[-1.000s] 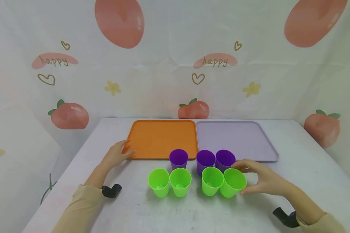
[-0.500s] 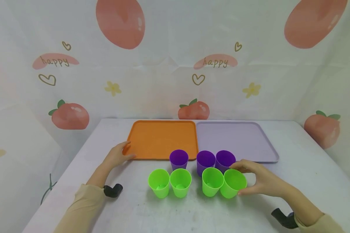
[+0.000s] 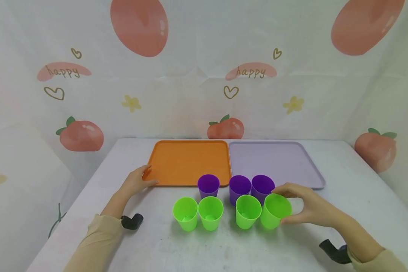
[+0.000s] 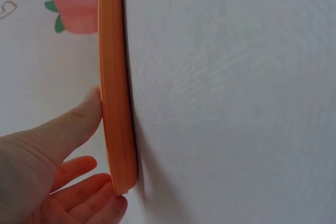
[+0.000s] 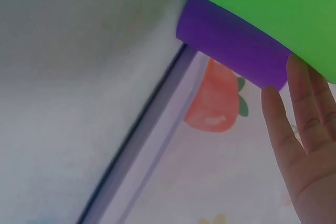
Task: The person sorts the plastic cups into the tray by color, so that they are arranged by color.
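Observation:
My right hand (image 3: 311, 206) holds the rightmost light green cup (image 3: 271, 220) by its rim, thumb on the near side and fingers on the far side. That cup stands slightly apart from the neighbouring green cup (image 3: 247, 213). In the right wrist view the green cup (image 5: 273, 11) fills the upper corner, with a purple cup (image 5: 231, 43) behind it. My left hand (image 3: 135, 182) lies loosely at the near left corner of an orange tray (image 3: 187, 162). In the left wrist view its thumb and fingertips meet the tray's edge (image 4: 114, 77).
Two more green cups, a left one (image 3: 185, 215) and its neighbour (image 3: 210, 214), stand upright in the front row. Behind are purple cups, left (image 3: 208, 187), middle (image 3: 239, 189) and right (image 3: 262, 186). A lilac tray (image 3: 275, 160) adjoins the orange one. A printed cloth (image 3: 176, 105) hangs behind.
My right hand has closed on the rightmost green cup and shifted it slightly right and upward, opening a small gap to its neighbour. My left hand stays at the orange tray's corner.

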`<state>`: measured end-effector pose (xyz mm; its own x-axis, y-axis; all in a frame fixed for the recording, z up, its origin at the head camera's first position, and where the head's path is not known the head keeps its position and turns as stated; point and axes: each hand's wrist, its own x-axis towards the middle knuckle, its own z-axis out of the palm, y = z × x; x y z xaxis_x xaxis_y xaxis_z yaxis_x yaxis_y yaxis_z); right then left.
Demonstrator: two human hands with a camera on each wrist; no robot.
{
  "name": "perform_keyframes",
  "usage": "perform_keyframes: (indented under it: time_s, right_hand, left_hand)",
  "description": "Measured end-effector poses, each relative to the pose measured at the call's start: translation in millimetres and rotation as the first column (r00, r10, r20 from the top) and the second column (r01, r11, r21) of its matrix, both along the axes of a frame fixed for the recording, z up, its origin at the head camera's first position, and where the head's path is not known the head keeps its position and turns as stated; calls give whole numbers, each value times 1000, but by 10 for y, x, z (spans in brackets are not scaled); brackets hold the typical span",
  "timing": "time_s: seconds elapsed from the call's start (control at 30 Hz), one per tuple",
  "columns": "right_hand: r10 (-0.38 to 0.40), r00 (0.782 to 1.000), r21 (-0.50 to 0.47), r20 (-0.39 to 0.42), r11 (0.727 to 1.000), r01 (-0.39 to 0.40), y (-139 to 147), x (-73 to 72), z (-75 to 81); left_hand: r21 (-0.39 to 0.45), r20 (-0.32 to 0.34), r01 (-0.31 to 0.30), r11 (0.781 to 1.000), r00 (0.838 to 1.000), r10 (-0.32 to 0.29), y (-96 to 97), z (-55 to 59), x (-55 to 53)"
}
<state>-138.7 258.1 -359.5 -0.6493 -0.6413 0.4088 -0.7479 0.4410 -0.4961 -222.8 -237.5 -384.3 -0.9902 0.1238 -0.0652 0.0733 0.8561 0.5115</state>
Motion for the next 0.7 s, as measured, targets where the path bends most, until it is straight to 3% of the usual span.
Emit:
perform_keyframes:
  time_s: [0.5,0.7]
  right_hand:
    - [3,997,-38,-75,999,-6,85,3,290]
    - [-10,996,-24,-90,1000,8,79,2,392]
  left_hand:
    - [-12,12,-11,1000,1000,11,-12,12,-15]
    - [-8,45,-20,1000,999,20,-15,12,-15]
